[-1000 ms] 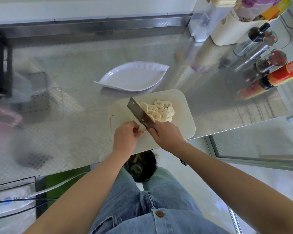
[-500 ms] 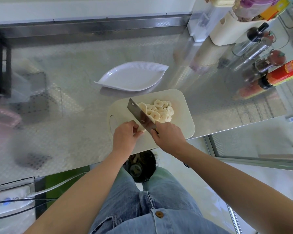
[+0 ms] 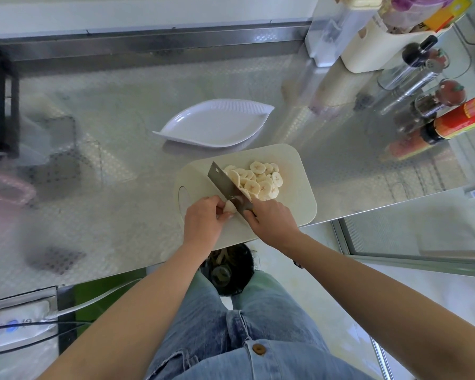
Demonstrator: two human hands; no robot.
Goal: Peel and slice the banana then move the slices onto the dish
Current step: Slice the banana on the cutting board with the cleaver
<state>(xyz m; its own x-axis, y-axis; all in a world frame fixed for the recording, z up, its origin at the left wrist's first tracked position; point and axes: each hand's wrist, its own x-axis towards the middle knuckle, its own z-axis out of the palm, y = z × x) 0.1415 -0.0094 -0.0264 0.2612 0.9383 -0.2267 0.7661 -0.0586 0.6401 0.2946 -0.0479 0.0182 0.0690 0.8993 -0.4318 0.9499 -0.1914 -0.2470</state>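
A pile of several banana slices (image 3: 259,179) lies on the cream cutting board (image 3: 294,171). My left hand (image 3: 203,220) pinches the small remaining banana end (image 3: 230,207) on the board. Its fingers are curled round it. My right hand (image 3: 272,218) grips the handle of a steel cleaver (image 3: 225,182). The blade stands between the banana end and the slices. Beyond the board sits the white leaf-shaped dish (image 3: 217,124), with nothing in it.
Bottles, jars and a cream container (image 3: 379,45) crowd the counter's right rear; a red-labelled bottle (image 3: 461,119) lies nearest. A black rack (image 3: 0,105) stands at the left edge. A bin with peel (image 3: 228,267) sits below the counter's front edge.
The cleaver has shifted slightly toward my hands. The banana end between my left fingers now shows beside the blade. The slice pile and dish are unmoved.
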